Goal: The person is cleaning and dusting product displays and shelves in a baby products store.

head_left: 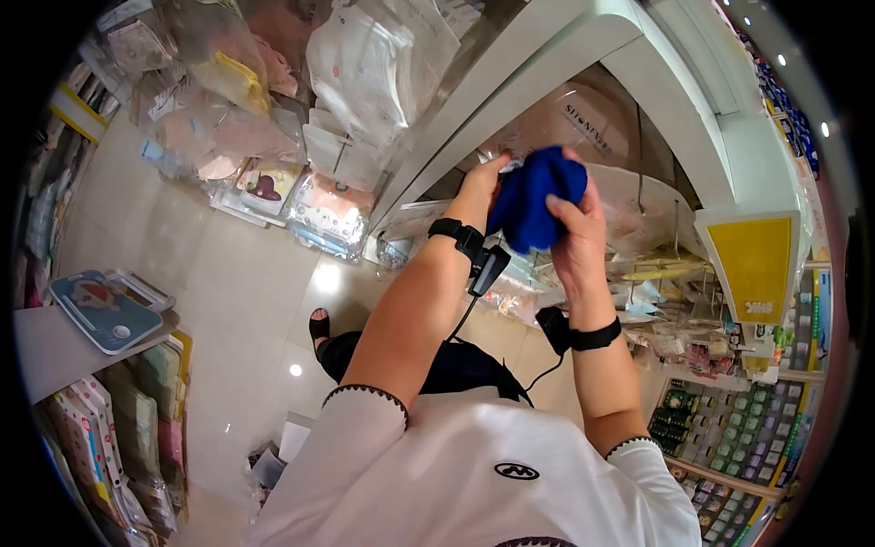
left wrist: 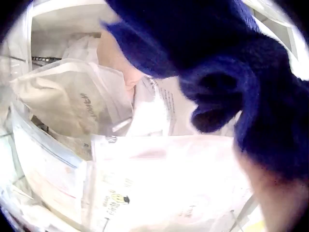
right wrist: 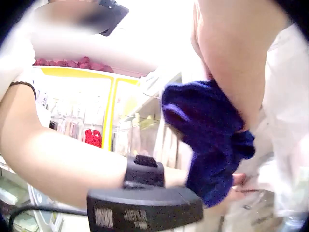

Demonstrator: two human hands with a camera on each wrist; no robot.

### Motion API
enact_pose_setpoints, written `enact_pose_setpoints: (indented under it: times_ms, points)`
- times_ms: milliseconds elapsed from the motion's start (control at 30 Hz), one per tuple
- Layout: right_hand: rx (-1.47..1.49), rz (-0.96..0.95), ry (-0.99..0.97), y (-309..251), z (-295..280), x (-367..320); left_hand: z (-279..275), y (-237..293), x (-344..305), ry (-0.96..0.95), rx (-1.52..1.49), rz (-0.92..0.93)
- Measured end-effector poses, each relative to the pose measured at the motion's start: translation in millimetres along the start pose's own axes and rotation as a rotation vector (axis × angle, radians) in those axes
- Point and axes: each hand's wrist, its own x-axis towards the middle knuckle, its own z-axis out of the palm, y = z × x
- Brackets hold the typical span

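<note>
A dark blue, soft cloth item is bunched between the two hands in front of the shelving. The right hand grips its right side, thumb over the front and fingers partly behind. At its left edge is the left hand, holding the cloth, most of its fingers hidden behind it. In the left wrist view the blue cloth hangs in folds across the upper right. The right wrist view shows the right hand above the cloth, with left-hand fingers at its lower edge.
Packaged goods hang at upper left, and transparent bags fill the space below the cloth. A white frame with a yellow panel stands at right. Small packs line lower-right shelves. A counter is at left.
</note>
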Motion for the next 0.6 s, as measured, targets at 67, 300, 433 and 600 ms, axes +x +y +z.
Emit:
enact_pose_setpoints:
  times_ms: [67,300,433,600]
  points:
    - [-0.165,-0.298,0.055,4.2,18.7,17.6,10.4,-2.2,-25.8,-0.06,0.003,0.08]
    - [-1.727,-0.753,-0.072,64.4,-13.0,86.6,-1.9,-9.1,-0.1,0.111,-0.112,0.222]
    - [-1.831,-0.86,0.213,44.2,-31.4,99.3,14.4,-4.8,-16.0,0.25,0.01,0.22]
    - [-1.635,-0.656,0.36,42.2,-39.8,100.0,13.4,0.0,-4.3,0.228,-0.025,0.195]
